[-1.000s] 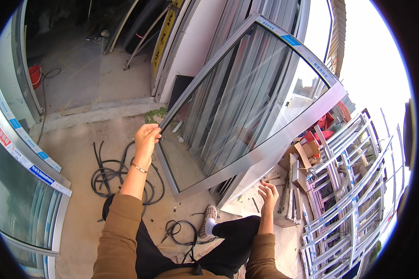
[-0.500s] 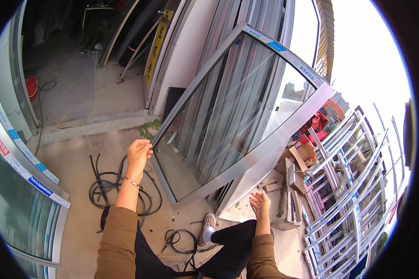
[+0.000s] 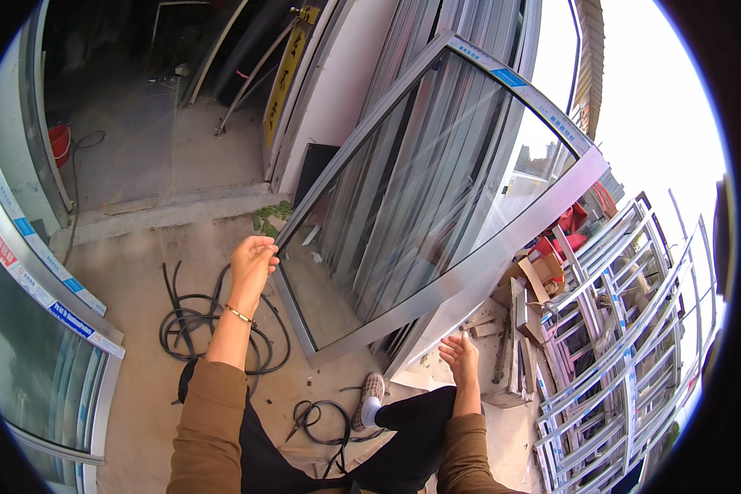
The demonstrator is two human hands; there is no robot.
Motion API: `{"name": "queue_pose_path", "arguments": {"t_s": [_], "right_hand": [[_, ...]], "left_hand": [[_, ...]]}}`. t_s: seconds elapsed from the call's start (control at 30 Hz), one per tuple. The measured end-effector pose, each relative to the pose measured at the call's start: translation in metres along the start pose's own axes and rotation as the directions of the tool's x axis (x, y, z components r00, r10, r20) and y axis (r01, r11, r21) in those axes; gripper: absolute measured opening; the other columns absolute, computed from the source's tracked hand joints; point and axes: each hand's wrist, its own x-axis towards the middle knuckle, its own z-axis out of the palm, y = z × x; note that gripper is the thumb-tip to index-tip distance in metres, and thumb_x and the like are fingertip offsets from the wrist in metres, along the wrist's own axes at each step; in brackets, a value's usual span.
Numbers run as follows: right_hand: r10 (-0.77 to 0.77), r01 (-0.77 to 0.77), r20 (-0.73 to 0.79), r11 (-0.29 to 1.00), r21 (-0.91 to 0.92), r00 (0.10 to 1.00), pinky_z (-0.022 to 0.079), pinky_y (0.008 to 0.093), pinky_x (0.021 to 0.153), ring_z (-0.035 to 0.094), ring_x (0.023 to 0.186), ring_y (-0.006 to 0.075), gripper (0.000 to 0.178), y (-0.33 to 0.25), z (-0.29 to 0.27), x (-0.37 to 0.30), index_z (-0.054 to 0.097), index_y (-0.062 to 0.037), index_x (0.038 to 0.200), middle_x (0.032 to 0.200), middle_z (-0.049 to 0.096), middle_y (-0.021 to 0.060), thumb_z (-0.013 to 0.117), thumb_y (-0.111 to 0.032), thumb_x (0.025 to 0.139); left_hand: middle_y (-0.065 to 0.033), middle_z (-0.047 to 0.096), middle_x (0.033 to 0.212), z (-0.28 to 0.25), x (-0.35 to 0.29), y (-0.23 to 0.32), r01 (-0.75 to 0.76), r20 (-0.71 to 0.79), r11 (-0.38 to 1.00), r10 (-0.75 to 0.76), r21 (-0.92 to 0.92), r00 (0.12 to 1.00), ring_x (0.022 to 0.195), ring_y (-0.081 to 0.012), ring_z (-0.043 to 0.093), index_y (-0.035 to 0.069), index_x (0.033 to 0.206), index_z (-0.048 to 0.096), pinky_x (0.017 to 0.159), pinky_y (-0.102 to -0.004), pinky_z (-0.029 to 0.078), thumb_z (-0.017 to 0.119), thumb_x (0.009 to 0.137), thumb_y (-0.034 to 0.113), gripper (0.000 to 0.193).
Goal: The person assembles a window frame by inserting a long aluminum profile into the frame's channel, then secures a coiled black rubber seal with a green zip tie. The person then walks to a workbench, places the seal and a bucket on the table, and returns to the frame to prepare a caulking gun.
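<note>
My left hand (image 3: 253, 261) is raised in front of me, fingers curled and drawn together. Its fingertips overlap the lower left corner of a tall glass panel in a silver frame (image 3: 436, 300); whether they touch it, or hold anything, I cannot tell. My right hand (image 3: 460, 358) hovers to the right of the panel's lower end, thumb up, fingers loosely bent and apart, holding nothing visible. The panel leans back at a slant against long upright metal profiles (image 3: 403, 90), which show through the glass. Strips of blue and white tape run along its top edge.
Black cables (image 3: 193, 325) lie coiled on the floor at left and near my shoe (image 3: 370, 393). Framed panels (image 3: 58, 379) stand at far left. Stacked metal frames (image 3: 609, 329) and an open cardboard box (image 3: 542, 276) are at right. A doorway with a red bucket (image 3: 59, 145) is behind.
The view has turned slightly, so the panel and profiles sit farther right and higher. My left hand has shifted a little right and up in the picture; my right hand has barely moved.
</note>
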Motion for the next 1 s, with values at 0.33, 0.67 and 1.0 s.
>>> {"name": "queue_pose_path", "arguments": {"t_s": [0.33, 0.67, 1.0], "right_hand": [[0.008, -0.007, 0.008, 0.995, -0.097, 1.0, 0.064, 0.0371, 0.076, 0.077, 0.085, 0.0295, 0.051, -0.001, -0.001, 0.001, 0.062, 0.0059, 0.119, 0.11, 0.076, 0.0227, 0.051, -0.043, 0.112], [0.05, -0.047, 0.028, 0.993, -0.108, 0.998, 0.063, 0.037, 0.078, 0.076, 0.089, 0.0282, 0.057, -0.002, 0.002, 0.001, 0.063, 0.0049, 0.119, 0.111, 0.076, 0.0211, 0.052, -0.05, 0.111], [0.068, -0.07, -0.015, 0.989, -0.129, 0.998, 0.063, 0.0369, 0.079, 0.076, 0.088, 0.0282, 0.057, -0.004, 0.003, 0.003, 0.062, 0.0049, 0.119, 0.112, 0.075, 0.0219, 0.052, -0.05, 0.111]], "left_hand": [[-0.0096, 0.074, 0.108, -0.001, 0.007, 0.001, -0.02, 0.005, 1.0, 0.02, 0.018, 1.0, 0.083, -0.0131, 0.069, 0.001, 0.118, 0.069, 0.071, -0.0263, 0.055, 0.062, 0.102, 0.008, 0.019], [-0.0092, 0.074, 0.105, -0.01, 0.008, 0.003, -0.023, 0.011, 0.999, 0.023, 0.037, 1.0, 0.083, -0.013, 0.069, 0.001, 0.116, 0.07, 0.072, -0.0266, 0.055, 0.061, 0.107, 0.02, 0.022], [-0.0089, 0.074, 0.105, -0.015, 0.006, 0.01, -0.024, 0.029, 0.997, 0.022, 0.07, 0.999, 0.084, -0.0131, 0.069, 0.001, 0.116, 0.071, 0.074, -0.0261, 0.055, 0.06, 0.108, 0.024, 0.027]]}}
